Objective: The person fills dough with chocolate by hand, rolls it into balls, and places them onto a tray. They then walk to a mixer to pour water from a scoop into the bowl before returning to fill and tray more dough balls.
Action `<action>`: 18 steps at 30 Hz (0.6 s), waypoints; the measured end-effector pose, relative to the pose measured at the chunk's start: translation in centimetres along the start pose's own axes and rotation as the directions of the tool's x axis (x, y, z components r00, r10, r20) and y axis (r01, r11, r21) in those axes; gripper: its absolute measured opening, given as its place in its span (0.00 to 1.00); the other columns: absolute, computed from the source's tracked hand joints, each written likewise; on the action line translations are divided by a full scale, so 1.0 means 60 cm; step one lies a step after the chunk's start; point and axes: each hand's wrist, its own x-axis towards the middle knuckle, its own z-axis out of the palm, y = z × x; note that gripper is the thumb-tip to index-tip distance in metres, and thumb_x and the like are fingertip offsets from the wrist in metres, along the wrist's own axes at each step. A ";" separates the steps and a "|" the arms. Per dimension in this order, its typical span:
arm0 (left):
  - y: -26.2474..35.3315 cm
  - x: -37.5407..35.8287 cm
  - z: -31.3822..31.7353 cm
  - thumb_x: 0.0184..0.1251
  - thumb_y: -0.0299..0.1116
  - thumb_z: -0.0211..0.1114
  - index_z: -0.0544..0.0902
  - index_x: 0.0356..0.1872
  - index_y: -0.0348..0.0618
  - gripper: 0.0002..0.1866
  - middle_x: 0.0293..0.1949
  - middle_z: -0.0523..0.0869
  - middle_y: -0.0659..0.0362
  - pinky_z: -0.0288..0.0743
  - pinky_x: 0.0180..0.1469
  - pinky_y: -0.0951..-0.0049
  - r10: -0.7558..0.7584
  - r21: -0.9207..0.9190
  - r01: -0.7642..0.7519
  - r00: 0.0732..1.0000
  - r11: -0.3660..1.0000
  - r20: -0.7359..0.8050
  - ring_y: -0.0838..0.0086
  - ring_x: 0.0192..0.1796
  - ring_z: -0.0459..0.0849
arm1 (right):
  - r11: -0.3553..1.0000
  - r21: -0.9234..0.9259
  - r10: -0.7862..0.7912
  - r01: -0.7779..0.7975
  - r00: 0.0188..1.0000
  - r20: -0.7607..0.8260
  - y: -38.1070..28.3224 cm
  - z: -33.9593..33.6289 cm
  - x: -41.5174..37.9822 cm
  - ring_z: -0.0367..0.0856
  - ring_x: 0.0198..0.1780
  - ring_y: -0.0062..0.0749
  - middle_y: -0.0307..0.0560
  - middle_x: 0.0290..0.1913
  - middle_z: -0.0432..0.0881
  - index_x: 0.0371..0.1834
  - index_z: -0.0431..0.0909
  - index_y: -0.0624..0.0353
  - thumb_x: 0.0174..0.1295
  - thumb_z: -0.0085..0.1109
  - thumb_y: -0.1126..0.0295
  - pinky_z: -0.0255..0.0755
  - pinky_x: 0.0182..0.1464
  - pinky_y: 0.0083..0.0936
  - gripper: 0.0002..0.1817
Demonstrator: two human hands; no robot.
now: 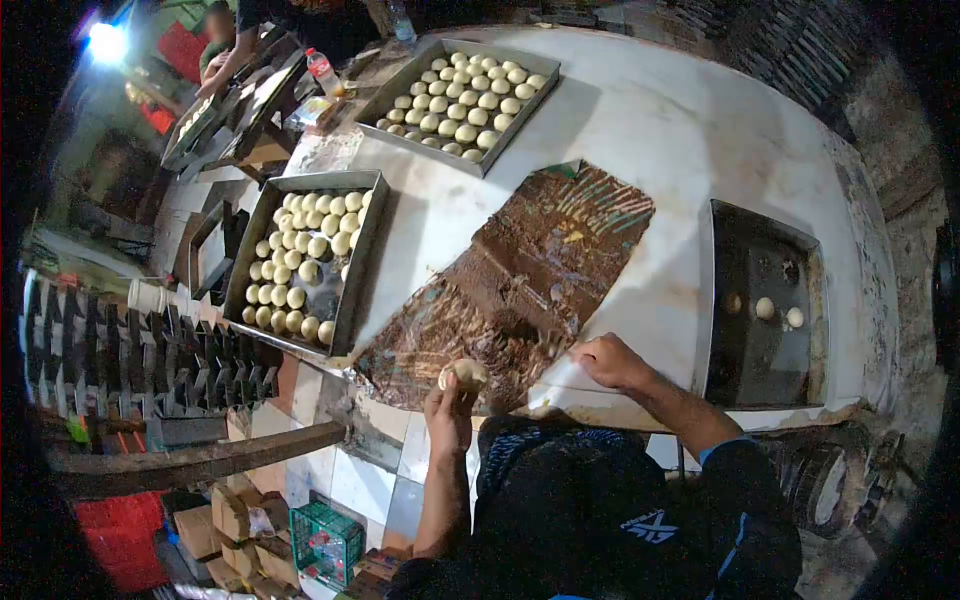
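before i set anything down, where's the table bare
Widest: the white table, right of the upper tray and beyond the brown sheet, to the right tray. A narrower strip lies between the left tray and brown sheet. Crowded: the upper and left trays, holding many dough balls, and the sheet's near edge by the left hand.

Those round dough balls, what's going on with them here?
A person's left hand is holding one dough ball at the near edge of a brown, messy patch on the white table. The right hand is curled beside that patch; I can't tell whether it holds anything. The left tray has many more balls and a bare spot, the far tray is nearly covered, and the right tray has just a few.
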 end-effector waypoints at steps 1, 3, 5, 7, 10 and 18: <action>-0.009 0.007 0.013 0.68 0.34 0.59 0.80 0.44 0.33 0.13 0.45 0.84 0.51 0.77 0.51 0.64 -0.027 -0.001 0.027 0.999 1.000 -0.028 0.65 0.47 0.83 | 1.000 -0.001 0.001 -0.001 1.000 0.002 -0.017 -0.021 0.008 0.81 0.26 0.44 0.54 0.27 0.82 0.42 0.83 0.60 0.57 0.52 0.74 0.76 0.31 0.35 0.12; -0.038 0.026 0.019 0.70 0.38 0.57 0.78 0.50 0.37 0.16 0.46 0.84 0.55 0.76 0.51 0.67 -0.118 -0.014 0.118 0.992 0.993 -0.037 0.67 0.46 0.83 | 0.893 0.333 0.219 -0.301 0.940 0.262 -0.074 -0.069 0.027 0.83 0.35 0.45 0.56 0.35 0.84 0.45 0.80 0.65 0.64 0.50 0.70 0.77 0.40 0.33 0.13; -0.037 0.034 0.061 0.71 0.43 0.54 0.77 0.52 0.41 0.18 0.46 0.83 0.56 0.77 0.47 0.69 -0.240 -0.041 0.243 0.968 0.969 0.073 0.69 0.44 0.84 | 0.951 0.296 0.078 -0.093 0.995 0.060 -0.060 -0.033 0.026 0.82 0.34 0.41 0.53 0.33 0.83 0.51 0.78 0.63 0.64 0.52 0.70 0.75 0.37 0.32 0.14; -0.017 0.023 0.107 0.71 0.43 0.54 0.76 0.53 0.39 0.19 0.48 0.82 0.54 0.76 0.52 0.71 -0.345 -0.132 0.361 0.929 0.923 0.130 0.68 0.51 0.81 | 0.921 0.267 -0.180 0.282 0.919 -0.352 -0.071 -0.004 0.030 0.78 0.32 0.39 0.49 0.31 0.79 0.57 0.75 0.59 0.62 0.52 0.73 0.74 0.34 0.33 0.19; -0.013 0.034 0.106 0.71 0.45 0.53 0.75 0.55 0.41 0.20 0.50 0.81 0.55 0.75 0.52 0.73 -0.356 -0.131 0.383 0.915 0.914 0.192 0.69 0.51 0.80 | 0.973 -0.045 -0.226 0.225 0.911 -0.344 -0.072 0.012 0.026 0.75 0.29 0.40 0.47 0.28 0.73 0.61 0.73 0.56 0.54 0.53 0.77 0.73 0.32 0.35 0.26; 0.034 -0.001 0.047 0.72 0.43 0.53 0.75 0.55 0.40 0.19 0.51 0.81 0.57 0.73 0.56 0.72 -0.182 -0.188 0.190 0.982 0.964 0.056 0.72 0.53 0.78 | 0.867 -0.493 -0.328 0.081 0.837 -0.439 -0.070 0.045 -0.009 0.80 0.35 0.41 0.52 0.39 0.78 0.54 0.78 0.64 0.52 0.63 0.75 0.76 0.35 0.30 0.23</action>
